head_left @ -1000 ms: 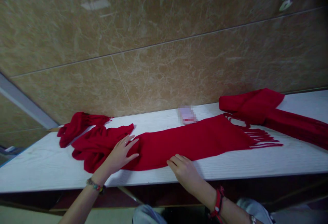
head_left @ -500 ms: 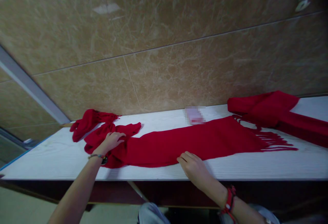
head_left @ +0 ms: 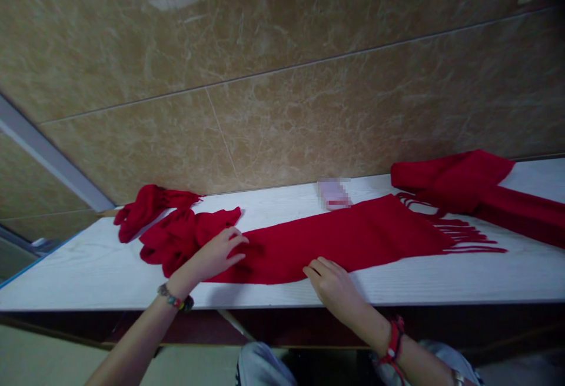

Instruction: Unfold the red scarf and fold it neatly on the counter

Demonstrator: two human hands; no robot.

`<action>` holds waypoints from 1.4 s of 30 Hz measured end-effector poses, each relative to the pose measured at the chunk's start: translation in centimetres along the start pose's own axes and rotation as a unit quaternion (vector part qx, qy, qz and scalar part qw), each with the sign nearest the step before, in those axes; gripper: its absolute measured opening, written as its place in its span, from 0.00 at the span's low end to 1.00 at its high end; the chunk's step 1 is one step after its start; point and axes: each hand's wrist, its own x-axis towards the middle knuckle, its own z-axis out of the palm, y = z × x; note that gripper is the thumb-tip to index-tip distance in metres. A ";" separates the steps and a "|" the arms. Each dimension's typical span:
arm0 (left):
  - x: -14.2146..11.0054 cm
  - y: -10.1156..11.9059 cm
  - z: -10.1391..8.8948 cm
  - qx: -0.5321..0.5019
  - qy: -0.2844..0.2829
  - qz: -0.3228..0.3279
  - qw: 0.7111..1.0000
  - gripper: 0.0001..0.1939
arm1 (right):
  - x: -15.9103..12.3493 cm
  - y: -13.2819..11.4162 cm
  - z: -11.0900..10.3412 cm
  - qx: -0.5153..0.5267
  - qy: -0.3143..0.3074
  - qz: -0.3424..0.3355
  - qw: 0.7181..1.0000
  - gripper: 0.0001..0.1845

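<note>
While blurred packet (head_left: 334,193) and folded red cloth (head_left: 450,179) lie by back edge of desk (head_left: 441,283), red scarf (head_left: 348,236) stretches lengthwise in front. My left hand (head_left: 220,252) loosely open over scarf; my right hand (head_left: 334,287) curled at its front edge, can't tell if pinching.

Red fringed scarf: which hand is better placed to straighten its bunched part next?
Left, probably: the left hand is over the red fringed scarf, close beside its bunched part, fingers loosely open. The right hand is farther off, at the near edge of the flat stretch.
</note>
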 end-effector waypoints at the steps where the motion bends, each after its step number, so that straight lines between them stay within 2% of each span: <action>1: -0.1 1.4 0.6 -0.013 -0.021 0.024 0.999 0.15 | 0.0 0.0 0.0 0.001 -0.004 -0.001 1.000 0.08; 4: -0.7 3.7 1.9 -0.008 -0.048 0.013 0.999 0.13 | 0.2 0.0 -0.1 0.012 -0.010 -0.002 1.000 0.08; 7: -1.5 3.8 2.4 0.033 -0.037 -0.019 0.999 0.10 | 0.4 -0.1 -0.2 0.036 -0.014 0.008 0.999 0.08; 10: -2.0 3.4 2.2 0.061 -0.027 -0.020 0.998 0.09 | 0.5 0.8 -0.7 0.063 -0.010 0.036 0.997 0.11; 12: -2.1 3.2 2.1 0.033 -0.044 -0.010 0.998 0.09 | 0.3 2.4 -1.2 0.063 -0.025 0.047 0.997 0.17; 15: -1.4 3.0 2.1 -0.014 -0.055 -0.021 0.998 0.13 | -0.5 5.7 -2.1 0.031 -0.088 0.073 0.993 0.24; 19: 1.2 3.7 2.7 -0.030 -0.023 -0.028 0.999 0.19 | -2.1 9.3 -2.6 0.006 -0.169 0.109 0.980 0.23; 21: 2.7 4.5 2.9 -0.040 -0.057 -0.029 0.997 0.22 | -2.6 10.1 -2.6 0.003 -0.178 0.113 0.977 0.24; 26: 5.3 5.2 2.1 -0.064 -0.201 -0.078 0.974 0.35 | -2.6 10.3 -2.4 0.003 -0.190 0.133 0.973 0.25; 30: 5.9 5.3 0.6 -0.060 -0.248 -0.089 0.963 0.41 | -2.4 10.5 -2.6 0.009 -0.185 0.132 0.974 0.25; 32: 5.9 6.1 0.2 -0.058 -0.224 -0.066 0.971 0.41 | -2.4 10.3 -2.7 0.016 -0.163 0.132 0.978 0.25; 34: 5.9 7.6 0.2 -0.064 -0.157 -0.006 0.985 0.35 | -2.4 9.7 -2.8 0.029 -0.123 0.118 0.985 0.23; 37: 5.8 10.1 0.6 -0.059 -0.072 0.087 0.992 0.23 | -2.4 8.5 -3.2 0.070 -0.063 0.047 0.994 0.17; 40: 5.8 11.8 1.2 -0.012 -0.068 0.119 0.990 0.16 | -2.3 7.5 -3.6 0.087 -0.043 -0.022 0.995 0.13; 42: 5.7 12.2 1.6 0.021 -0.066 0.120 0.990 0.18 | -2.2 7.2 -3.7 0.070 -0.045 -0.052 0.995 0.10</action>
